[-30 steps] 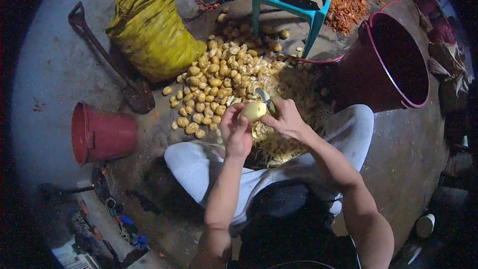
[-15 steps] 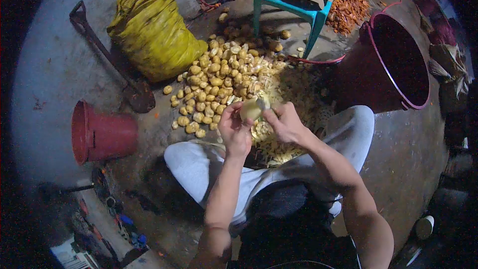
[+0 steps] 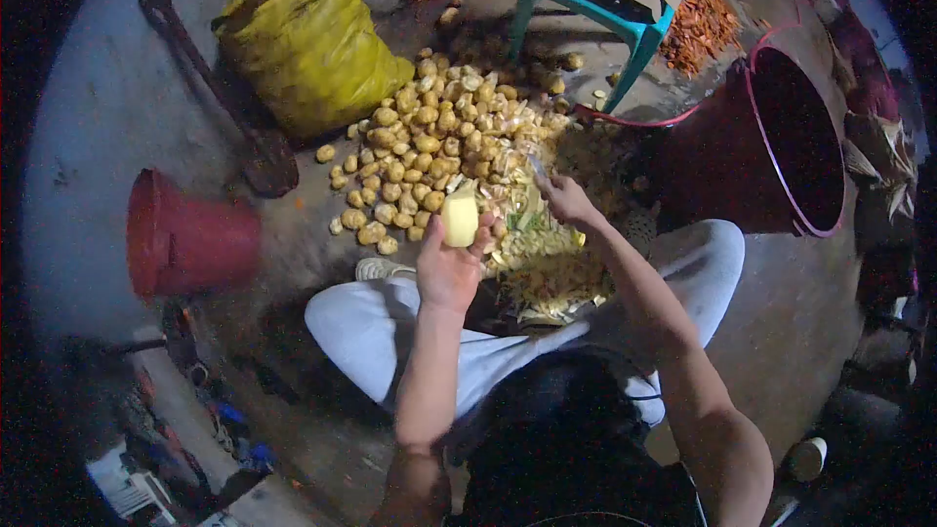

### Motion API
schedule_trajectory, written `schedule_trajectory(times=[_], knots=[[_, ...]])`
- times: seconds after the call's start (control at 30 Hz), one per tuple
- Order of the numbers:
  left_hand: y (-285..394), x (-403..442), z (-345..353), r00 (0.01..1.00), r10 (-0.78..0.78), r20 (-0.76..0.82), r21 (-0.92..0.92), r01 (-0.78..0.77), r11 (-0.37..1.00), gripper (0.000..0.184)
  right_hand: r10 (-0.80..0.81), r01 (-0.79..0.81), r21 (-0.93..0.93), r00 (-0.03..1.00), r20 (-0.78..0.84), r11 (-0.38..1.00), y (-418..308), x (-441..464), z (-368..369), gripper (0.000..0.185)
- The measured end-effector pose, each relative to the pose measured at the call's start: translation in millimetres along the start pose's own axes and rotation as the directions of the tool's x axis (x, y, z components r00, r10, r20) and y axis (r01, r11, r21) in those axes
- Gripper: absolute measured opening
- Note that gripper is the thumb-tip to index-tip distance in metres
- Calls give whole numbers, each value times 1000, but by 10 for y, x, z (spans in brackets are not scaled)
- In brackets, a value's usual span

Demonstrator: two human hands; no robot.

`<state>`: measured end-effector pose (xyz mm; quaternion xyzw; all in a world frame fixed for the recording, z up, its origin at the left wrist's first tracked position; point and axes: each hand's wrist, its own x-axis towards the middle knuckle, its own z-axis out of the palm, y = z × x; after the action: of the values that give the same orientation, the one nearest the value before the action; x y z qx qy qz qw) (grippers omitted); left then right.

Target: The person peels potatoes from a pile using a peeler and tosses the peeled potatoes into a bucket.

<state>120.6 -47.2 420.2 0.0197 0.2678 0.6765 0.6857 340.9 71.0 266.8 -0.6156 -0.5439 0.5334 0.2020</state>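
Observation:
My left hand (image 3: 452, 265) holds a peeled, pale yellow potato (image 3: 460, 219) upright between thumb and fingers. To its right, my right hand (image 3: 568, 203) is closed round the handle of a small knife (image 3: 536, 168), whose blade points up and left, apart from the potato. Beyond both hands, unpeeled brown potatoes (image 3: 427, 143) lie heaped on the floor. Peelings (image 3: 547, 278) are spread beneath and beside my hands, in front of my crossed legs.
A yellow sack (image 3: 307, 49) and a shovel (image 3: 210, 88) are at the upper left. A red bucket (image 3: 195, 239) lies left, a large dark red tub (image 3: 722, 141) right. Behind stand a teal chair (image 3: 630, 29) and a pile of orange scraps (image 3: 701, 24).
My right hand and the knife have moved right and up, away from the potato. My left hand has shifted slightly left with the potato, now turned upright. The view has tilted a little.

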Motion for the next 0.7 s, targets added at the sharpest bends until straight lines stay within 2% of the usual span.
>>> schedule_trajectory(times=[0.03,0.1,0.13,0.17,0.23,0.3,0.37,0.4,0.43,0.5,0.53,0.6,0.63,0.7], knots=[[43,-5,-45,1000,4,-10,-8,-4,1000,36,-116,112,-128,993,-25,985,133,82,62,41],[144,-18,-142,995,96,-10,94,-95,991,35,-60,55,-186,998,-25,981,736,334,203,40],[212,-48,-96,990,139,22,173,-140,975,38,52,-24,-369,996,67,929,1056,466,264,38],[241,-52,-107,989,145,8,173,-144,974,38,177,-77,-544,975,134,835,1231,523,343,36],[256,-42,-150,961,273,-39,295,-250,922,43,220,-118,-601,970,98,790,1269,329,482,35],[301,-63,-203,961,256,-99,282,-220,934,46,260,-160,-655,964,58,738,1330,263,601,34],[323,-48,-322,951,304,-64,478,-238,846,50,273,-156,-753,961,34,640,1665,417,835,36],[396,-31,-337,967,222,-126,503,-131,855,63,272,-68,-796,954,124,601,2170,655,993,46],[416,-10,-341,963,229,-143,510,-127,851,63,276,-56,-794,950,143,605,2085,660,1072,46],[407,34,-334,961,275,-18,448,-238,861,71,238,-34,-783,960,147,621,1832,660,1170,55],[416,53,-348,960,276,-40,431,-233,872,73,232,-12,-780,958,171,626,1587,640,1152,55],[432,91,-343,967,241,-83,416,-186,890,73,178,228,-876,928,327,424,1150,603,1166,62],[442,102,-307,967,230,-109,405,-168,899,72,190,170,-854,936,296,492,1427,748,1226,60],[415,153,-444,981,181,-66,322,-150,935,72,130,295,-832,909,396,470,1182,754,1234,59]])
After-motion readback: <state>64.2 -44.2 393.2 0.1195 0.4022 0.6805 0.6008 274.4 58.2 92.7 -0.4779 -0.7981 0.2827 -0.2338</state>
